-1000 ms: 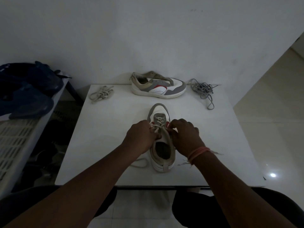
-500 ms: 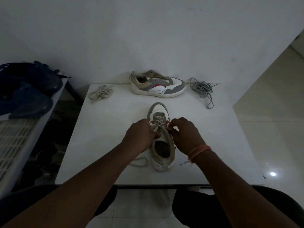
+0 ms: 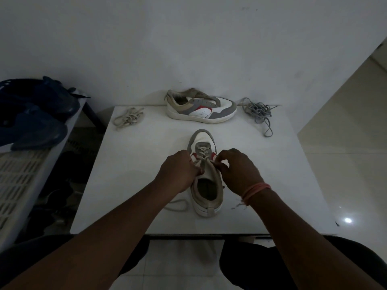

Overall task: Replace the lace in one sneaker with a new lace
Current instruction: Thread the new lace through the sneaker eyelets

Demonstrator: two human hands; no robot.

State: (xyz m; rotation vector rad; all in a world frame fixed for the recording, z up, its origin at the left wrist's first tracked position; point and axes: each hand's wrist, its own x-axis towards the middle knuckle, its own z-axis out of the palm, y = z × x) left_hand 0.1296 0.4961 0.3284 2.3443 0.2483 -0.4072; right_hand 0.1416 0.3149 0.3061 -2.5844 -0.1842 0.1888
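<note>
A white and grey sneaker (image 3: 206, 185) stands on the white table (image 3: 136, 164), toe pointing away from me. A cream lace (image 3: 202, 151) crosses its front eyelets. My left hand (image 3: 178, 172) pinches the lace at the sneaker's left side. My right hand (image 3: 236, 170) pinches the lace at the right side, near the upper eyelets. A loose lace end (image 3: 178, 205) lies on the table left of the heel. A coiled cream lace (image 3: 128, 118) lies at the back left, and a tangled grey lace (image 3: 258, 111) at the back right.
A second sneaker (image 3: 201, 107) without a lace lies sideways at the table's far edge by the wall. A plastic rack (image 3: 21, 174) with dark blue items (image 3: 35, 114) stands to the left. Tiled floor lies to the right.
Both hands have shifted slightly on the lace at the sneaker's throat; my right hand has drawn a little to the right. The sneaker stays in place.
</note>
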